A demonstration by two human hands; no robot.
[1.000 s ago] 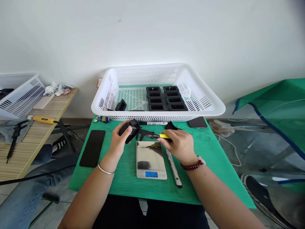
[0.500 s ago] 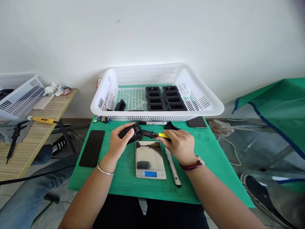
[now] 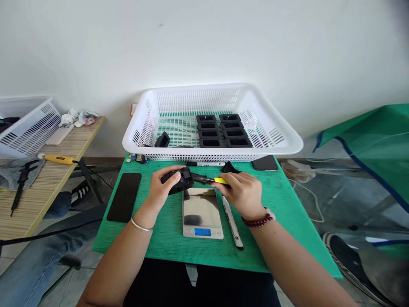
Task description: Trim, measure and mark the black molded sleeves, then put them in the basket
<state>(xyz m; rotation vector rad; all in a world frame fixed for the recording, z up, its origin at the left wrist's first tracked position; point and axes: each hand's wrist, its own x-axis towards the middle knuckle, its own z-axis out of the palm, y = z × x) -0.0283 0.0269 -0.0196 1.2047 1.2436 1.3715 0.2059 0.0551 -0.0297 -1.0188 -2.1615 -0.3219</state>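
My left hand [image 3: 161,187] is closed around a black moulded part [image 3: 182,181], its thumb pressed on top. In my right hand [image 3: 244,190] is a yellow-handled tool [image 3: 221,181], whose thin tip points left at the part. Whether tip and part touch, I cannot tell. A dark narrow piece [image 3: 200,178] shows between the hands, partly hidden by the tool. Below them lies a small silver scale [image 3: 202,209] with a lit blue display. Beside the scale, under my right hand, rests a white marker [image 3: 233,224].
A white basket [image 3: 212,151] with several black hollow parts [image 3: 211,134] stands at the back. On the green mat [image 3: 153,245] lie a black phone [image 3: 124,197], another marker [image 3: 206,164] and a dark flat device [image 3: 266,163]. To the left, a wooden table [image 3: 60,183] holds a caliper [image 3: 23,181].
The black part in my left hand has turned and shows a smoother side. My right hand keeps the tool in nearly the same place. The view has shifted slightly.
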